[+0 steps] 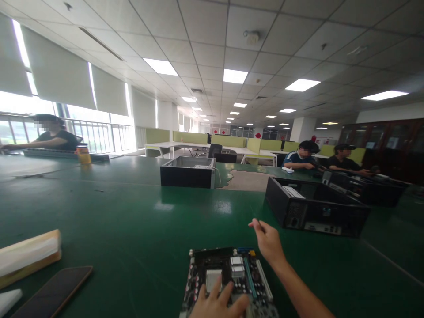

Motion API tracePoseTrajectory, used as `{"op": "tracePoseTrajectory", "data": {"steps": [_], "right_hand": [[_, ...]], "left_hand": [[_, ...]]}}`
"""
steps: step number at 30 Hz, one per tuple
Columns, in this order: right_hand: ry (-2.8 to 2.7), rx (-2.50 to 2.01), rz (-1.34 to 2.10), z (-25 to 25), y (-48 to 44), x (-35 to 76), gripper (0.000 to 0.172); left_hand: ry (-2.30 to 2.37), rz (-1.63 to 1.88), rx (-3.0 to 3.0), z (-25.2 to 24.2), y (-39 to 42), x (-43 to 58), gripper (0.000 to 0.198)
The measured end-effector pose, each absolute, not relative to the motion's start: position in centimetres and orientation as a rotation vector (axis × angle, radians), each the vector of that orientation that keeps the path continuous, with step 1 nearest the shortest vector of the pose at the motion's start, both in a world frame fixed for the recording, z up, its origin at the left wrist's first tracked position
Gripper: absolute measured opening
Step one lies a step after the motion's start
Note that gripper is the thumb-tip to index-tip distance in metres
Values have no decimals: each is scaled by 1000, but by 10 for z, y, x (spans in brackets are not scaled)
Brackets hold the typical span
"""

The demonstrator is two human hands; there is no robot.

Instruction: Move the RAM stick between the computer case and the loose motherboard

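toward near edge of worktop [132, 229], laid flat: circuit board [241, 280]. over it, left hand [217, 305], fingers spread, released; contact unclear. by board's far right corner, right hand [270, 243], fingers curled; cannot tell if holding anything. beyond, toward worktop's far edge, black computer case [318, 221]. toward near left corner, phone [59, 291].

A dark motherboard [227, 274] lies flat — components up — on the green table [132, 229].
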State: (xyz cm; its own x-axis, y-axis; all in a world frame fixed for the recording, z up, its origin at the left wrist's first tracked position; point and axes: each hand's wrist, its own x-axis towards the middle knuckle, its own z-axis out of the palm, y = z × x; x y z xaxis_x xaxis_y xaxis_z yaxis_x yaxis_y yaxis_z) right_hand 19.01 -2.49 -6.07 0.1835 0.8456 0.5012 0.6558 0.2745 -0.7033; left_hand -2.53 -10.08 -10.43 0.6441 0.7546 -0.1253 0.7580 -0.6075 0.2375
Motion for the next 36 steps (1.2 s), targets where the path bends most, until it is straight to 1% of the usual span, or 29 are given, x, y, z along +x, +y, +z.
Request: {"op": "tracePoseTrajectory", "data": {"steps": [3,6,7,9,13,16,19,21,23,25,26,29,32,36], "right_hand": [[-1467,-1630,-62,-19,-2,242,45],[-1292,-1831,-305,18,30,301,47],[-1265,-1910,-316,25,40,319,48],[-1259,-2113,-220,31,57,348,50],[-1250,-2439,9,20,75,375,53],[-1251,-2471,31,16,80,377,57],[-1267,-2472,32,20,77,375,58],[-1271,-2464,3,21,70,371,57],[-1275,-2450,-36,21,59,364,56],[-1307,-2434,-67,19,44,351,55],[-1338,-2425,-82,19,35,341,55],[-1477,-2372,-167,18,2,299,52],[-1694,-2231,-290,18,-39,244,45],[-1956,-1929,-444,9,-97,176,39]], "left_hand": [[1381,57,2604,-74,-88,-48,56],[1609,186,2560,-63,-56,-90,45],[1702,216,2539,-63,-42,-108,42],[1924,222,2465,-69,-14,-144,41],[2298,231,2223,-82,32,-210,45],[2409,255,2106,-89,48,-243,45],[2480,260,2079,-91,51,-254,46],[2547,279,2070,-86,49,-245,51],[2570,397,2136,-73,44,-221,59],[2432,608,2325,-53,37,-185,64],[2284,708,2434,-42,32,-163,64],[1735,856,2648,-8,16,-93,59],[1222,851,2765,20,5,-31,52],[756,718,2905,45,0,10,43]]}}
